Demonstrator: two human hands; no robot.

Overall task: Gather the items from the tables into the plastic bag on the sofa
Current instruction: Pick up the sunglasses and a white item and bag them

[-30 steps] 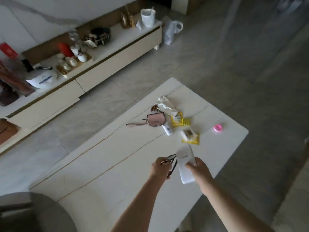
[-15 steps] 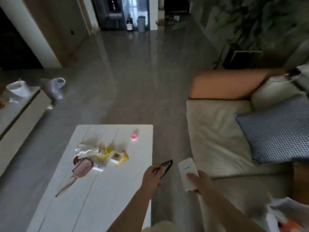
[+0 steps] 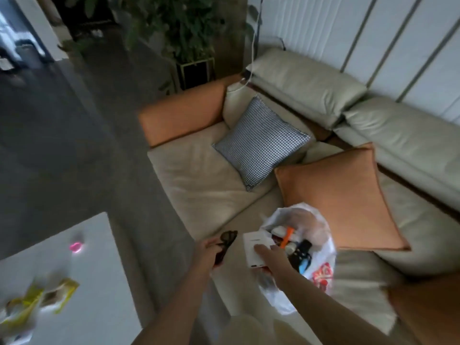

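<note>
Sunglasses (image 3: 225, 245) pinched in left fingers (image 3: 207, 245), beside plastic bag (image 3: 321, 260).

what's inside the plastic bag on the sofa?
Inside the plastic bag: an orange item, a black item, something blue. Deeper contents are covered.

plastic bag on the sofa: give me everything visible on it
The plastic bag is thin, translucent white film, crumpled, with a red and orange print low on its right side. It sits on the sofa seat, against the orange cushion, its mouth open upward. Inside show an orange stick-like item and several dark and blue items, too blurred to name. The right hand holds a white box at its near rim.
</note>
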